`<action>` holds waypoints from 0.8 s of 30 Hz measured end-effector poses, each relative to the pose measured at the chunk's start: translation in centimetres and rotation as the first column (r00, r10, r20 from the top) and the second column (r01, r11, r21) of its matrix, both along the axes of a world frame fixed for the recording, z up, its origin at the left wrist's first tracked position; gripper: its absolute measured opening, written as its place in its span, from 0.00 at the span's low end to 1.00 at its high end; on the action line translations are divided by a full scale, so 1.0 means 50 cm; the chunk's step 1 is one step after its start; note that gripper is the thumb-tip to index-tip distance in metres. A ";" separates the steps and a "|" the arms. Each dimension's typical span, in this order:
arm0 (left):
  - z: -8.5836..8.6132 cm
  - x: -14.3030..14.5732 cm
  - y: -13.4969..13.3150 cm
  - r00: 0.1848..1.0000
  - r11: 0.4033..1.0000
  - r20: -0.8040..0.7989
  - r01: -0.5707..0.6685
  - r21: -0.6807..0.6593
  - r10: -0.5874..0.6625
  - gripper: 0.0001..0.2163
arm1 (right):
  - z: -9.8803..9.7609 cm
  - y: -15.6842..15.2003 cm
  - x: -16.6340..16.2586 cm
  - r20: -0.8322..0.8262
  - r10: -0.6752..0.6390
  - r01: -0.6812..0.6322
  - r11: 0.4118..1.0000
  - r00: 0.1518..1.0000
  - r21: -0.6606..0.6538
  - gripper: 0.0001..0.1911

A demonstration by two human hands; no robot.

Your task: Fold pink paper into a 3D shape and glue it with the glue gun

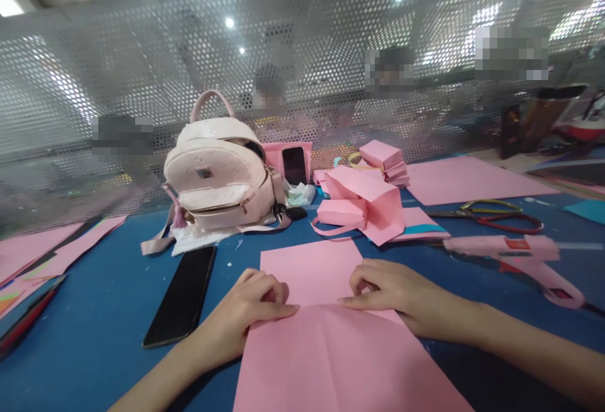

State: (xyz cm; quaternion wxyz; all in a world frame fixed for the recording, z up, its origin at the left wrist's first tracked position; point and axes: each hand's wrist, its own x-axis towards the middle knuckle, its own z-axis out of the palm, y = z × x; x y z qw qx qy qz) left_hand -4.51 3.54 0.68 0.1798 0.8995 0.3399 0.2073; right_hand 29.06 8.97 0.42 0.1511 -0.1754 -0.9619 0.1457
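A large pink sheet of paper [331,355] lies in front of me, with a crease running across it and a fainter one down its nearer part. At the left end of the cross crease, my left hand [259,298] pinches the paper, thumb pointing inward. My right hand [390,289] grips the opposite edge in the same way, fingers curled under the thumb. Between the two thumbs the paper bulges up slightly. Just beyond the sheet are folded pink paper pieces [343,213], and a pink glue gun [515,251] rests to the right of my right hand.
A black phone [182,295] lies on the blue table [94,298] beside my left hand. Behind it sits a cream backpack [217,172]. Scissors [501,217] lie beyond the glue gun. A perforated metal screen [312,34] closes off the back, with people blurred behind it.
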 end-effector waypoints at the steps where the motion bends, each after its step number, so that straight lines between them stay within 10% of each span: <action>1: -0.003 -0.001 0.002 1.000 0.999 0.017 -0.014 -0.032 0.014 0.14 | 0.000 -0.001 -0.001 0.001 0.008 -0.008 1.000 1.000 0.015 0.23; 14: -0.015 0.003 0.013 0.828 0.803 0.223 -0.372 -0.466 0.514 0.15 | -0.015 0.016 0.003 -0.154 -0.357 0.267 0.868 0.921 -0.419 0.19; 24: 0.034 0.005 0.005 0.858 0.766 0.066 -0.416 -0.490 0.509 0.09 | -0.003 0.003 0.005 -0.113 -0.390 0.310 0.850 0.914 -0.426 0.16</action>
